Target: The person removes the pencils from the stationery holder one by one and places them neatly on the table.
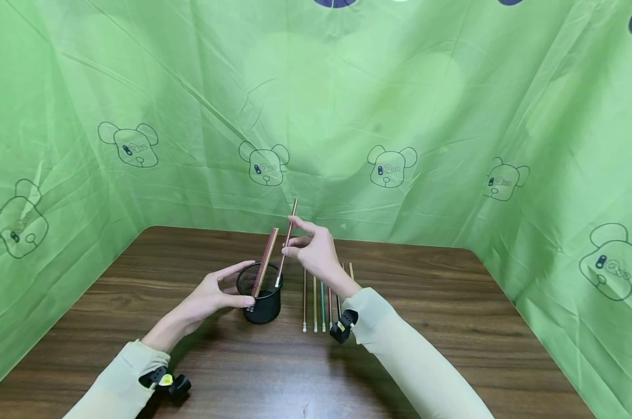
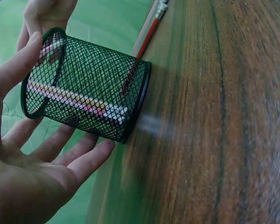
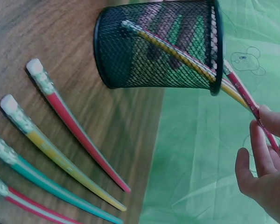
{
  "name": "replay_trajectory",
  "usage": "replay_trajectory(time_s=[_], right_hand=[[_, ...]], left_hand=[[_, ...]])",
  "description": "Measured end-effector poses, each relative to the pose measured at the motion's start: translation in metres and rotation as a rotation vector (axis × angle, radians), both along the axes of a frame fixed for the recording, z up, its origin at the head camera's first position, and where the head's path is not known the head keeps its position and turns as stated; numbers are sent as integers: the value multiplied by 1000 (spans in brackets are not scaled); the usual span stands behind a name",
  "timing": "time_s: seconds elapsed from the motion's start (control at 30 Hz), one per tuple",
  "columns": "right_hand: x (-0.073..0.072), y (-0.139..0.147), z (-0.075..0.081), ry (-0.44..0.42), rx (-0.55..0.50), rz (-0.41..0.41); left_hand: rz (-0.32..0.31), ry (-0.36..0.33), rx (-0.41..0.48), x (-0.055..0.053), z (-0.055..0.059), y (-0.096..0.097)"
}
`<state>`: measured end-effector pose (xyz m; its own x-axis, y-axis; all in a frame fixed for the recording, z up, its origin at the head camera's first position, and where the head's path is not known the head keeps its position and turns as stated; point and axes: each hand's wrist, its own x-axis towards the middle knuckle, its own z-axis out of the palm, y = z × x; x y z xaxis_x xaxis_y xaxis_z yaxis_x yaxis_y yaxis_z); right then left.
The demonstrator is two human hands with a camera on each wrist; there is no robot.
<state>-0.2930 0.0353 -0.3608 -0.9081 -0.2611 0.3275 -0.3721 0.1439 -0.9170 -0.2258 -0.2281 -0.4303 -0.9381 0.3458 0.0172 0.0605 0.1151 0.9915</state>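
A black mesh pencil cup (image 1: pixel 262 311) stands upright on the table, a red and a yellow pencil (image 3: pixel 172 59) leaning inside it. My left hand (image 1: pixel 207 298) holds the cup from the left, thumb at the rim and fingers around its side. In my right hand (image 1: pixel 316 251), thumb and fingers pinch a red pencil (image 3: pixel 241 86), tilted, eraser end down. That eraser end is at the cup's mouth in the head view. Right of the cup, several pencils lie in a row, among them a red one (image 3: pixel 79 133), a yellow one (image 3: pixel 60 151) and a green one (image 3: pixel 51 184).
The brown wooden table (image 1: pixel 232 372) carries the cup and the pencil row. Green cloth (image 1: pixel 321 99) with printed bear faces hangs behind it and at both sides. A black strapped device (image 1: pixel 343 326) sits on the right wrist, another (image 1: pixel 166 381) on the left.
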Motion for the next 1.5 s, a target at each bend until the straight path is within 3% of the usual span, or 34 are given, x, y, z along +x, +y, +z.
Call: replay_trajectory(time_s=[0.37,0.63,1.1,1.5], right_hand=[[-1,11,16,-1,-78,9],[3,28,22,10,-60,0],[5,62,10,-46,-17,35],[1,96,-10,-61,89,-5]], left_hand=[[-2,1,19,-1,-1,0],[12,9,-9,-1,1,0],[6,8,-4,-1,0,0],[2,3,-10,0,1,0]])
